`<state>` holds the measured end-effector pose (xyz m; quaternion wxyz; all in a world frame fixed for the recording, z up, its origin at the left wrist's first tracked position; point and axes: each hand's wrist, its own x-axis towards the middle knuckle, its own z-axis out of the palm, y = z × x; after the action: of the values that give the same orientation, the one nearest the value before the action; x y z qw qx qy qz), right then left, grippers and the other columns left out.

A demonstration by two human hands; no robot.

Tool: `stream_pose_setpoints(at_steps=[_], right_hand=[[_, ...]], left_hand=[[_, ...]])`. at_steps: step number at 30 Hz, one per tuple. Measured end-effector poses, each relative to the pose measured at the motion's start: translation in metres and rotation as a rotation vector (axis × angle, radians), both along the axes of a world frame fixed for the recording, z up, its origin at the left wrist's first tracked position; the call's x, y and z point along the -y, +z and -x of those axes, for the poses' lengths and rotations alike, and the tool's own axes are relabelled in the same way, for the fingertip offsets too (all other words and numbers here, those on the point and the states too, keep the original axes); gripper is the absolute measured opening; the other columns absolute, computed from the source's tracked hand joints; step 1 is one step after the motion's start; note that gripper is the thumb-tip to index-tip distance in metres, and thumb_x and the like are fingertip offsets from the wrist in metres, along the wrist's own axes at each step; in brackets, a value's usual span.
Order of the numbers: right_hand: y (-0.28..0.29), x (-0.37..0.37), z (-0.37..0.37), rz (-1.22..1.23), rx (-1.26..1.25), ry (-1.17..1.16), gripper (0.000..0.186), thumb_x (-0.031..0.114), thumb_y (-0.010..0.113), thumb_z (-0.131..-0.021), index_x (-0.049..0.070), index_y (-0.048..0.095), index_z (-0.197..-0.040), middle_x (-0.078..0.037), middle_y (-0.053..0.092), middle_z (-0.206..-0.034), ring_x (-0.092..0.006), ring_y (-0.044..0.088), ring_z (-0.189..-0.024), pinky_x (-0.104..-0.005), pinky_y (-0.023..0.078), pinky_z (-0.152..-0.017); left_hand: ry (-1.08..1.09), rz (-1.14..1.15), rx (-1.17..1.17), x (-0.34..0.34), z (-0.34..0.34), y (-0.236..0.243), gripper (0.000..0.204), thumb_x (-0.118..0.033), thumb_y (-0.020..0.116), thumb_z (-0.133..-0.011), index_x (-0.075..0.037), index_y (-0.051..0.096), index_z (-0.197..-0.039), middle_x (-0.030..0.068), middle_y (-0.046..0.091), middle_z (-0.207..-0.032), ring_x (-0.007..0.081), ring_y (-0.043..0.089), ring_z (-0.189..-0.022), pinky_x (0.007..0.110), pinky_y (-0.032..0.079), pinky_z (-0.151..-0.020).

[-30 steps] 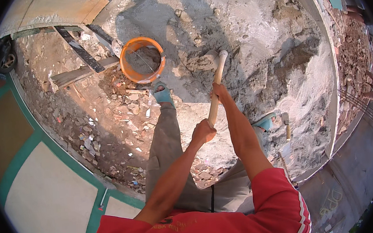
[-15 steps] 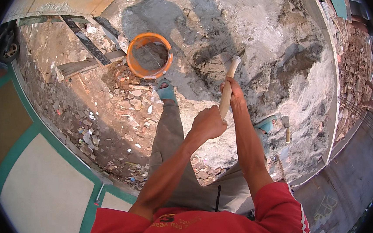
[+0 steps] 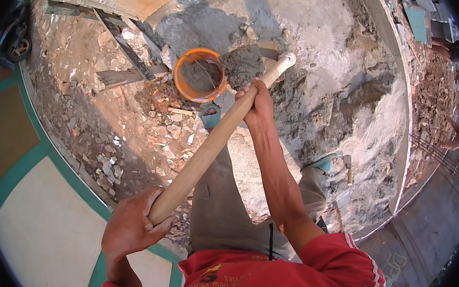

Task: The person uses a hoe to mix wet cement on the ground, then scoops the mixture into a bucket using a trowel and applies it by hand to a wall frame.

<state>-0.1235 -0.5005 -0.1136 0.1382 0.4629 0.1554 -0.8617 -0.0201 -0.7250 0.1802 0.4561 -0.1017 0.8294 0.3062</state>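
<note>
A hoe with a thick pale wooden handle [image 3: 204, 159] slants across in front of me. My left hand [image 3: 133, 222] is wrapped round its near end, low on the left. Farther up, my right hand [image 3: 258, 102] grips the handle below the head. The hoe's metal blade [image 3: 269, 52] is partly hidden by a lump of wet grey mortar [image 3: 243, 64]. Just left of that mortar stands an orange bucket [image 3: 183, 89] with a thin wire handle, holding grey mortar.
My feet, in teal sandals [image 3: 325, 164], stand apart on rubble and mortar. A trowel [image 3: 349, 171] lies beside the right foot. Wooden planks [image 3: 132, 74] lie left of the bucket. A low concrete edge [image 3: 407, 91] runs along the right, and a green-framed wall [image 3: 41, 150] along the left.
The hoe head has moved up beside the bucket with mortar at its blade. My left hand has drawn back toward lower left, and my right hand has shifted left and slightly up.
</note>
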Motion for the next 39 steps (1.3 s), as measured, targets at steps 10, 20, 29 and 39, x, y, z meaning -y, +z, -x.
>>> stream_pose_setpoints(at_steps=[10,20,29,39], right_hand=[[-0.05,0.135,-0.052,0.05,0.0,0.275,0.015,-0.001,0.054,-0.09,0.003,0.048,-0.104,-0.011,0.055,-0.098,-0.0242,0.058,-0.093,-0.0415,0.049,-0.082],[-0.058,-0.021,-0.055,-0.196,-0.06,0.203,0.022,0.0,0.05,-0.088,0.005,0.043,-0.109,-0.011,0.054,-0.095,-0.0252,0.057,-0.084,-0.0439,0.051,-0.075],[-0.104,-0.204,-0.028,-0.621,-0.166,0.305,0.05,0.022,0.062,-0.089,-0.001,0.044,-0.129,-0.01,0.059,-0.107,-0.0222,0.058,-0.099,-0.0326,0.05,-0.081],[-0.089,-0.392,-0.264,-0.924,0.099,0.357,0.043,0.025,0.062,-0.092,-0.002,0.052,-0.124,-0.01,0.065,-0.105,-0.0169,0.064,-0.088,-0.0296,0.053,-0.073]], left_hand=[[0.335,0.01,-0.369,0.215,-0.181,-0.222,0.035,0.002,0.066,-0.072,-0.005,0.059,-0.106,0.0143,0.059,-0.082,0.0251,0.059,-0.075,0.036,0.048,-0.069],[0.179,0.012,-0.107,0.021,-0.145,-0.208,0.028,-0.02,0.073,-0.075,-0.007,0.061,-0.097,0.0189,0.066,-0.081,0.0385,0.064,-0.077,0.046,0.05,-0.068],[0.26,-0.239,-0.219,-0.248,0.042,-0.311,0.035,-0.018,0.069,-0.077,0.003,0.057,-0.102,0.0126,0.062,-0.069,0.0198,0.06,-0.057,0.034,0.047,-0.055],[0.46,-0.356,-0.057,-0.391,0.123,-0.367,0.007,-0.005,0.06,-0.074,0.002,0.056,-0.076,0.0018,0.051,-0.052,0.0113,0.048,-0.039,0.029,0.035,-0.034]])
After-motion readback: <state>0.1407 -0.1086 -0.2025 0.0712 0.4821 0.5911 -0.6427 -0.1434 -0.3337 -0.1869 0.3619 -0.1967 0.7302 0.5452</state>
